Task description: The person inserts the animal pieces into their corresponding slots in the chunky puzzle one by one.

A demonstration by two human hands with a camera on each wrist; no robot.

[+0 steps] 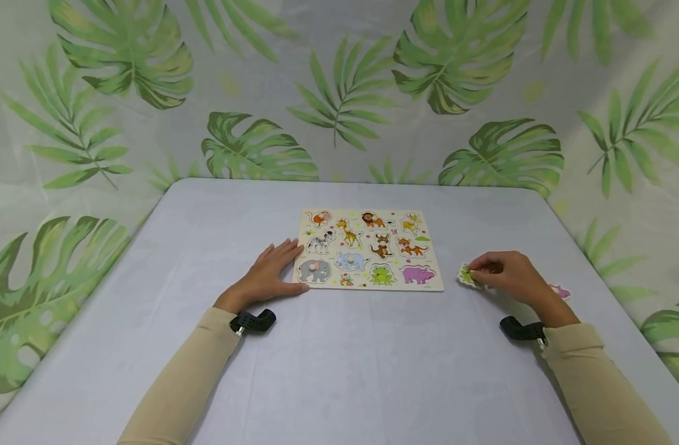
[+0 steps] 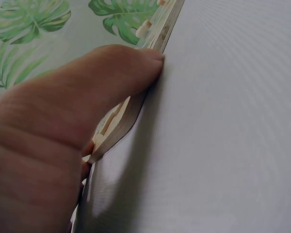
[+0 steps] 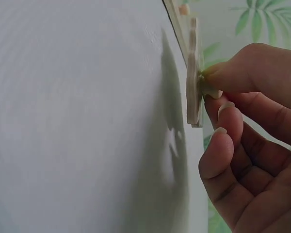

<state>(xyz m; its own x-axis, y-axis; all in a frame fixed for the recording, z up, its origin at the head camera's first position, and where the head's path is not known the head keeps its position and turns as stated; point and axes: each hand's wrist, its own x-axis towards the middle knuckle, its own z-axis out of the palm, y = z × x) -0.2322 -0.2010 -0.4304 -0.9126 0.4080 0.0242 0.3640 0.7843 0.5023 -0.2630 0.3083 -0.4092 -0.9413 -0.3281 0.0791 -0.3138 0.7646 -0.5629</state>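
Observation:
A wooden animal puzzle board [image 1: 367,284] lies on the table. My left hand [image 1: 269,272] rests against its left side, fingers extended and spread, thumb [image 2: 131,68] touching the near edge by the corner. To the right of the board, my right hand [image 1: 509,275] pinches a green frog puzzle piece [image 1: 466,275] by its small knob. In the right wrist view the frog piece [image 3: 193,73] is seen edge-on, apart from the tabletop, and its printed face is hidden. A purple puzzle piece [image 1: 562,291] lies beyond my right wrist, partly covered by it.
The white-covered table [image 1: 339,364] runs out on all sides of the board. Behind it hangs a leaf-patterned cloth [image 1: 339,86]. On the board, a frog picture [image 1: 381,275] and a purple hippo picture [image 1: 417,275] line the near row, beside a grey elephant [image 1: 314,272].

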